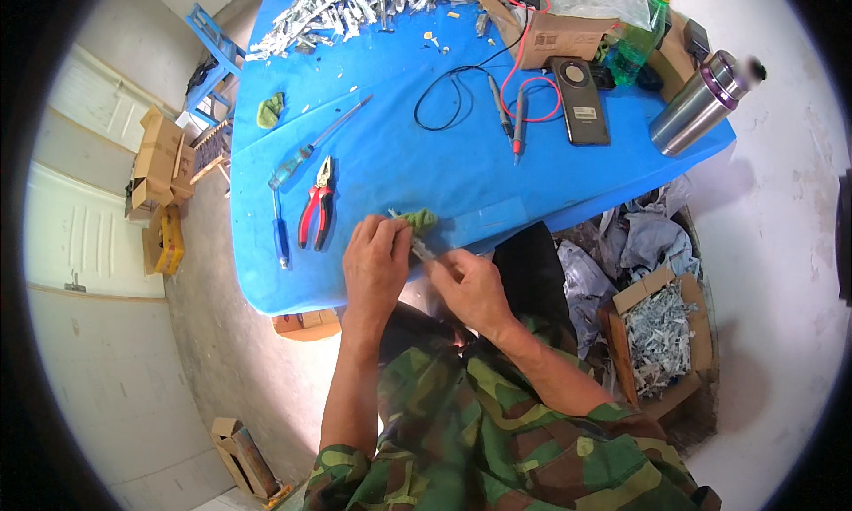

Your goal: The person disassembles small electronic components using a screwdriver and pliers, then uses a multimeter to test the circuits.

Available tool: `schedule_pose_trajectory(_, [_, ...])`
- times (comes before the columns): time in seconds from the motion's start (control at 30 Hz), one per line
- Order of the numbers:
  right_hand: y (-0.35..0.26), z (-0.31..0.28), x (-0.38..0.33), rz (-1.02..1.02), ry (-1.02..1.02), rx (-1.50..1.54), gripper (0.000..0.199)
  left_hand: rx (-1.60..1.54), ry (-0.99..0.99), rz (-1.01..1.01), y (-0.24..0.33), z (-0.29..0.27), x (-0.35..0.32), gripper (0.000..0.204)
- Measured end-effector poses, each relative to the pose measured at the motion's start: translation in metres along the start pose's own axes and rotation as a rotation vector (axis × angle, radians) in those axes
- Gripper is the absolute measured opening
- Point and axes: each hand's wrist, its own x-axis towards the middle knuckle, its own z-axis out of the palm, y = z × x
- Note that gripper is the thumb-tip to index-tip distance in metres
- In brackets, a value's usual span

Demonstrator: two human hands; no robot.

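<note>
A table under a bright blue cloth (461, 169) carries a heap of silver metal strips (355, 5) at its far end, red-handled pliers (317, 211) and a blue-handled screwdriver (306, 151) nearer. At the near edge, the left hand (377, 262) pinches a small green rag (419, 219) around one thin silver strip (421, 248), while the right hand (475, 289) grips the strip's nearer end. This looks like wiping the strip clean; the next move likely calls for a steady pull through the rag.
</note>
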Motion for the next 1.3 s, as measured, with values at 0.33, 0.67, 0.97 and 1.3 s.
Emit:
schedule_pose_trajectory(0.33, [0.01, 0.008, -0.006, -0.31, 0.123, -0.32, 0.019, -0.041, -0.09, -0.012, 0.024, -0.014, -0.028, 0.008])
schedule_pose_trajectory(0.67, [0.008, 0.009, -0.005, -0.363, 0.11, -0.378, 0.018, 0.078, -0.035, -0.022, 0.011, -0.011, -0.014, 0.008])
schedule_pose_trajectory(0.97, [0.008, 0.008, -0.005, -0.384, 0.096, -0.417, 0.016, 0.126, 0.057, -0.072, -0.012, -0.014, -0.004, 0.005])
schedule_pose_trajectory(1.3, [0.011, 0.003, -0.006, -0.449, 0.056, -0.412, 0.021, 0.03, -0.134, 0.013, 0.033, -0.016, -0.032, 0.006])
